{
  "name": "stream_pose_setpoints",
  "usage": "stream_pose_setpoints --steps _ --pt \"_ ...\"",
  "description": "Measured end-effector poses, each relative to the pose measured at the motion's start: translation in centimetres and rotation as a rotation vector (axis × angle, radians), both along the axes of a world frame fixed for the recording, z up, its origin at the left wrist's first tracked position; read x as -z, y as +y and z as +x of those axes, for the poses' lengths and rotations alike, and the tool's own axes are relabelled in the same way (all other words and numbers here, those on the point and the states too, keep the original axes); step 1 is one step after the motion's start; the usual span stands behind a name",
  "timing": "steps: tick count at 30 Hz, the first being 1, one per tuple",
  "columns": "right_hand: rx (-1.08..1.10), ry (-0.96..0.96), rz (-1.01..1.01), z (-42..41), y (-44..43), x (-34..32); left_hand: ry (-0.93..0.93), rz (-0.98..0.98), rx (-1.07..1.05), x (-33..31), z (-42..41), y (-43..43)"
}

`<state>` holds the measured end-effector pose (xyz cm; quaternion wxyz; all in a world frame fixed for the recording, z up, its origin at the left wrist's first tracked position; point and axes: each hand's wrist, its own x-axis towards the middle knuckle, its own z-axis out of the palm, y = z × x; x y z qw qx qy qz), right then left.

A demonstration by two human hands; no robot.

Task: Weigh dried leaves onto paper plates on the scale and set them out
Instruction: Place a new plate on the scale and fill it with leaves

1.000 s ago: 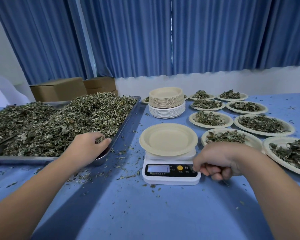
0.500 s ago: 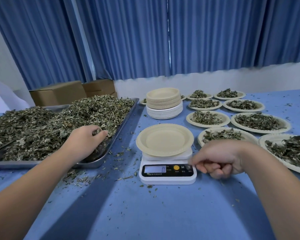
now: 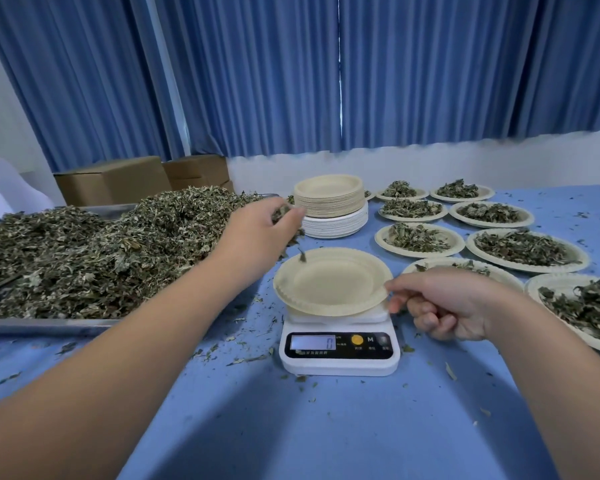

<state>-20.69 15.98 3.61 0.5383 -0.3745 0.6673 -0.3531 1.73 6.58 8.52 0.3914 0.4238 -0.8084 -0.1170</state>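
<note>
Holding: L grip point(image 3: 257, 233) clamped on dried leaves point(image 3: 282, 213) above paper plate point(image 3: 329, 285); R grip point(image 3: 447, 306) pinching its rim; scale point(image 3: 338, 363) reads 0.

A clump of dried leaves point(image 3: 281, 214) is held in the left grip point(image 3: 257, 233) above an empty paper plate point(image 3: 329, 282) seated on a white scale point(image 3: 338, 356) reading zero. The plate's right rim is pinched by the right grip point(image 3: 445, 306). A leaf-heaped tray point(image 3: 49, 322) is seen left on the blue surface point(image 3: 291, 427).
</note>
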Motion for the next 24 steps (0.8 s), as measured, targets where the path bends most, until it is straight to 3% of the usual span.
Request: stream_pose_setpoints --steps 4,14,17,20,24 --pt "0.045 0.004 -0.061 0.1 -0.1 0.1 0.01 0.007 0.076 0.9 -2.8 0.1" --pt "0.149 0.078 -0.145 -0.4 -0.9 0.5 -0.126 0.246 0.356 3.8 -4.5 0.1" --pt "0.151 0.096 -0.143 -0.4 -1.0 0.6 -0.177 0.228 0.418 3.9 -3.9 0.2" --pt "0.156 0.11 -0.144 -0.4 -1.0 0.6 -0.098 0.202 0.447 3.7 -3.2 0.0" --pt "0.174 0.108 -0.162 -0.4 -1.0 0.6 -0.005 -0.023 0.274 2.7 -1.3 -1.9"
